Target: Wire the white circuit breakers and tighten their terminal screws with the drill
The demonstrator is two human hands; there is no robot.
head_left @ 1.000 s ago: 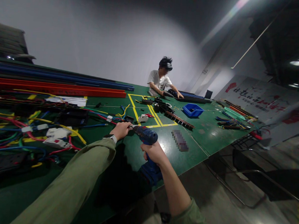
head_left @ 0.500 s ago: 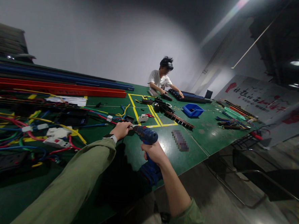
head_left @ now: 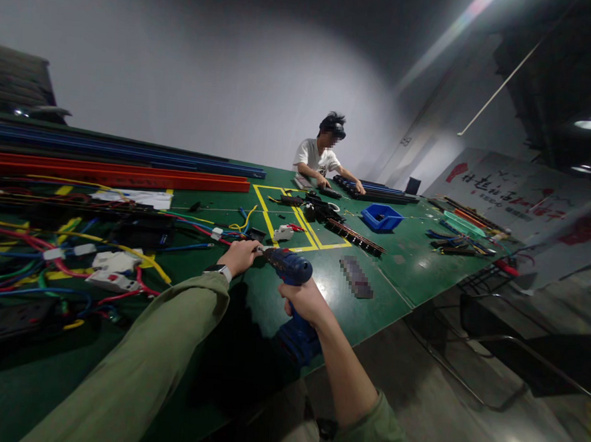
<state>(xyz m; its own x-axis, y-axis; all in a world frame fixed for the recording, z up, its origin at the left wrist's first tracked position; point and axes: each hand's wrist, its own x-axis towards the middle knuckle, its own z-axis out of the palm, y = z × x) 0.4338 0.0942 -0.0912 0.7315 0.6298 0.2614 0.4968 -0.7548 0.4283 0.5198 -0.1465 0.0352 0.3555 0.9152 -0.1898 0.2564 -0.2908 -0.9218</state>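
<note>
My right hand (head_left: 304, 300) is wrapped round the grip of a blue cordless drill (head_left: 291, 267) held over the green table (head_left: 377, 279), its bit pointing left. My left hand (head_left: 240, 255) is closed around something small at the drill's tip; I cannot make out what it is. A watch sits on my left wrist. Both sleeves are olive green.
Red, blue and yellow wires (head_left: 33, 258) and white breakers (head_left: 115, 267) cover the table's left part. Long red and blue rails (head_left: 113, 173) lie at the back. A blue bin (head_left: 380, 217) sits beyond a yellow-taped square. A person (head_left: 319, 159) works at the far end. Chairs (head_left: 499, 333) stand to the right.
My hands and the drill have stayed where they were. The person at the far end has shifted their head and hands slightly.
</note>
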